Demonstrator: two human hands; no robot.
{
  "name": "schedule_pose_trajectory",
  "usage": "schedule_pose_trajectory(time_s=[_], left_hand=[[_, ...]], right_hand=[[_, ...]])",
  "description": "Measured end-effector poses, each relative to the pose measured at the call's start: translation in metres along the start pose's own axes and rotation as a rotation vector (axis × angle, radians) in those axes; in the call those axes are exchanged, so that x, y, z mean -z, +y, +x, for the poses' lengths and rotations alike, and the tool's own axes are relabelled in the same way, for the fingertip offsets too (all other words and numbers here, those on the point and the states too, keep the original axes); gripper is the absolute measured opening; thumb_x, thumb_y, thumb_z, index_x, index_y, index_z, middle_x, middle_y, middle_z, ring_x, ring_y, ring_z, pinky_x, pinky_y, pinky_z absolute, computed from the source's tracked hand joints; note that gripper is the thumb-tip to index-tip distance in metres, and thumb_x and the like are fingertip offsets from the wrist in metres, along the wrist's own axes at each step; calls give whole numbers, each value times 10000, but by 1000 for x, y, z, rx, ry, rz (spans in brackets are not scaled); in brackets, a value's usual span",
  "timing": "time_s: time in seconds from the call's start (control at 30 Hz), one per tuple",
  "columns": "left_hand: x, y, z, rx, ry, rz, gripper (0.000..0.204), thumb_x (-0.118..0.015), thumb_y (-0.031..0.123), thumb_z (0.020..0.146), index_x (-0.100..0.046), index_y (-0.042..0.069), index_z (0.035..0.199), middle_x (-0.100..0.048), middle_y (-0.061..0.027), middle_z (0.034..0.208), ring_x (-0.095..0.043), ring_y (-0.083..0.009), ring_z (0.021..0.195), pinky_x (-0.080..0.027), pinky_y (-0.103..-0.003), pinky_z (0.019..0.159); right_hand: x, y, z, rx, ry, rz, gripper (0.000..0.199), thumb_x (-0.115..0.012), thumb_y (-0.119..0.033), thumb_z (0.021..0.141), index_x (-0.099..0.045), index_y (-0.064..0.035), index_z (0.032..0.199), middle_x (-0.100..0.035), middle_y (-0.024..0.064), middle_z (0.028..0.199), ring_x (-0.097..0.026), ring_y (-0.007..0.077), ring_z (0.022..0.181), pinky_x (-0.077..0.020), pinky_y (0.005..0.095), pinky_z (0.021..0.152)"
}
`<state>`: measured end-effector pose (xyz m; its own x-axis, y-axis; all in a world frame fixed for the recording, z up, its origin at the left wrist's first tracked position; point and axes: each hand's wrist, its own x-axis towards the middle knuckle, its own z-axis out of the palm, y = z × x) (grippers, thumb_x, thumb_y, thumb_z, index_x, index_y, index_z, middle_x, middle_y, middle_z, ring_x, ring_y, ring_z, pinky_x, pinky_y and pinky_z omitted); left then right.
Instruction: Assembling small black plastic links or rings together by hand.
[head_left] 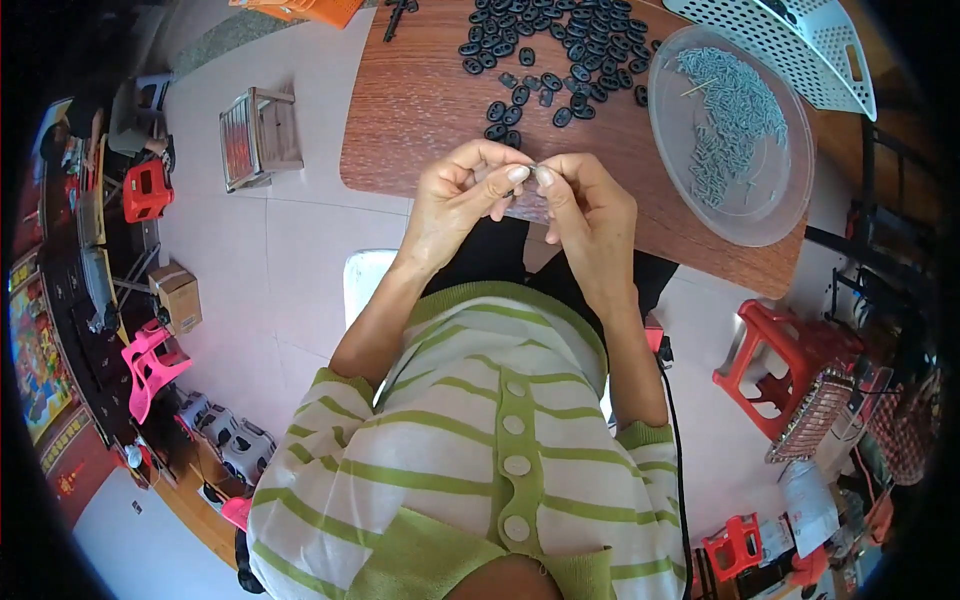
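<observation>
left hand: the left hand [455, 205] pinches one side of a tiny dark piece [533, 169] between thumb and forefinger.
right hand: the right hand [590, 210] grasps the same piece from the other side, its thumb tip almost meeting the left one.
held piece: between the fingertips, above the table's near edge; too small and covered to tell its kind.
tabletop: a wood-grain table [400, 130], reddish brown, with rounded corners.
loose parts: a spread of black oval two-hole parts [600, 45] at the far side, a few straggling toward the hands.
tub: a round clear plastic tub [745, 220] on the right, holding a heap of grey-blue screw-like pins [725, 120].
basket: a white perforated basket [800, 55] just beyond the tub.
floor: pale tiles [310, 245] around the table.
left of room: a square metal-legged stool [258, 140], a red plastic stool [148, 190], a cardboard box [177, 297] and a pink plastic stool [152, 368].
right of room: a larger red stool [765, 360] near the table, and a smaller red stool [735, 547] lower down.
</observation>
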<state>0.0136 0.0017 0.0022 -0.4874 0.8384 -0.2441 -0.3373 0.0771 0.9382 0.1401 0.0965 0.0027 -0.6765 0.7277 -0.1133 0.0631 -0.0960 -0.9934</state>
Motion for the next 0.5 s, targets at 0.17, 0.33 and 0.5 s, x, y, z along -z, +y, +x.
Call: schedule_pose_trajectory(time_s=[0.17,0.33,0.5], left_hand=[[2,-3,0,-54,-10,42,115,-646,89,886,-649,24,981,-632,-21,795,-497,-41,595,-374,-164,517],[1,2,1,-2,-15,89,97,-624,51,894,-644,16,982,-635,3,820,-486,-26,610,-389,-162,533],[3,2,-1,-69,-56,143,90,-621,58,896,-641,17,973,-621,12,815,-485,-24,620,-391,-164,538]], right_hand=[[7,-8,1,-86,-118,29,162,-574,-169,932,-590,-8,926,-565,12,702,-479,49,521,-388,207,436],[11,-8,3,-305,-215,242,198,-570,-232,937,-606,-39,912,-489,-35,718,-418,21,595,-334,178,456],[15,-7,4,-382,-245,357,186,-573,-223,935,-595,-39,918,-483,-38,719,-415,24,590,-330,178,463]])
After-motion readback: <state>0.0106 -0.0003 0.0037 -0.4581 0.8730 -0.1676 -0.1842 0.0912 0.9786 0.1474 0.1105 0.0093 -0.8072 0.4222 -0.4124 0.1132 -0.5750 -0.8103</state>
